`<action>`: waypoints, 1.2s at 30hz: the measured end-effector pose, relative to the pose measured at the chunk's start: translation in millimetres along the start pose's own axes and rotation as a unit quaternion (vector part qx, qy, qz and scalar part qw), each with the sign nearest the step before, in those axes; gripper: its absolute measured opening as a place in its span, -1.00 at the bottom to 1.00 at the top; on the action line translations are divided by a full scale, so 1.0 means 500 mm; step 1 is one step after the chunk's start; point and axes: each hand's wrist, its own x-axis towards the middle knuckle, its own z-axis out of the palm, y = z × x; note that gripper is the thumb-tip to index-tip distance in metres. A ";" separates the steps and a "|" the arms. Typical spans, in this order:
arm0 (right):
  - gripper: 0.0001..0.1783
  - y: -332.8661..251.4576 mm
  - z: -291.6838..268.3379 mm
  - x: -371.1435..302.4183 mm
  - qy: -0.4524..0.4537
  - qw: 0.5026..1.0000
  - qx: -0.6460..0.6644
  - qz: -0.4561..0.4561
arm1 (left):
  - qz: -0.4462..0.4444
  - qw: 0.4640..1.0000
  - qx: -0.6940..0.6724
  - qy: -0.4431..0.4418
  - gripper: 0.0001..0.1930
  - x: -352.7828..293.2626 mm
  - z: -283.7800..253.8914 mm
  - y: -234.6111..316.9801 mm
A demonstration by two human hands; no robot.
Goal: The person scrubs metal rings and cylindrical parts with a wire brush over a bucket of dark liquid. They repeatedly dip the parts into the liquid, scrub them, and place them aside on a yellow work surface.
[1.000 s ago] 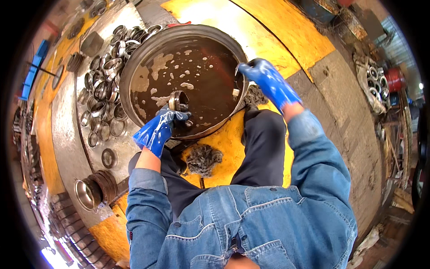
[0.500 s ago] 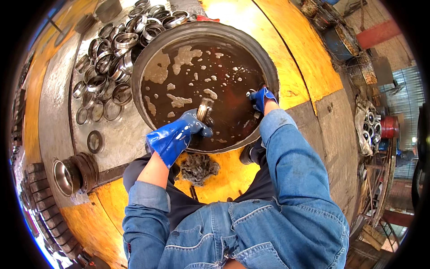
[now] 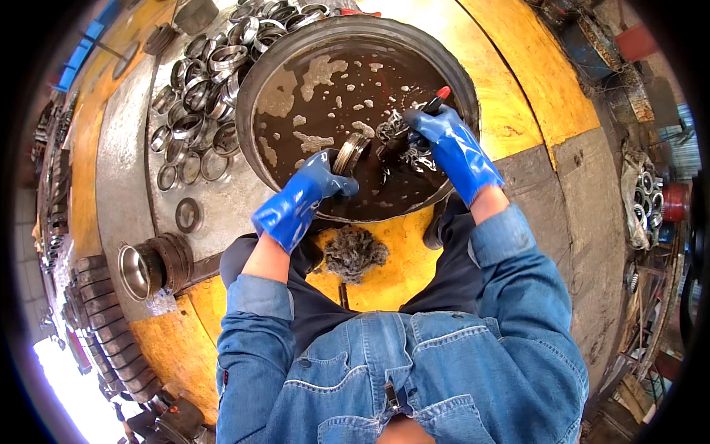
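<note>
A large round dark tub (image 3: 250,122) stands in front of me, filled with brown liquid (image 3: 373,96) with patches of foam on it. In a blue rubber glove, my left hand (image 3: 319,177) grips a grooved metal ring (image 3: 350,153) over the near part of the liquid. The ring is tilted, and its lower edge is partly behind my fingers. My right hand (image 3: 444,133), gloved the same way, is closed round a black handle with a red tip (image 3: 436,99). Beside that hand, a wet, glinting wire-like tangle (image 3: 392,132) hangs just above the liquid; how it joins the handle is hidden.
Many metal rings (image 3: 196,96) lie heaped on a grey sheet left of the tub. A single ring (image 3: 188,214) lies nearer me. A grey fibrous wad (image 3: 355,254) rests on the yellow floor between my legs. Larger rings (image 3: 140,271) stand at the left.
My right hand has risen from the liquid at the tub's right side, bringing up the red-tipped handle and the wet tangle. My left hand still holds the ring, now turned to show its grooved side.
</note>
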 end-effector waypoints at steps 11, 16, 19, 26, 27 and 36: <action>-0.70 0.007 0.105 -0.061 -0.134 0.899 -0.083 -0.409 | 0.025 0.940 0.265 0.213 -0.52 -0.070 0.085 -0.015; -0.61 0.039 0.060 0.033 -0.167 0.957 -0.059 -0.231 | 0.003 0.936 0.276 0.217 -0.50 -0.063 0.080 -0.026; -0.49 0.076 0.036 0.087 -0.103 0.979 -0.107 -0.142 | 0.030 0.935 0.283 0.213 -0.49 -0.077 0.083 -0.001; -0.54 0.203 0.058 0.149 0.039 0.992 -0.113 0.025 | 0.012 0.950 0.230 0.212 -0.59 -0.050 0.083 -0.027; -0.52 0.216 0.049 0.145 0.019 0.989 -0.148 0.000 | 0.014 0.951 0.228 0.210 -0.58 -0.046 0.082 -0.036; -0.38 0.061 -0.009 0.014 -0.092 0.989 -0.035 -0.112 | -0.026 0.958 0.204 0.198 -0.37 -0.037 0.080 -0.041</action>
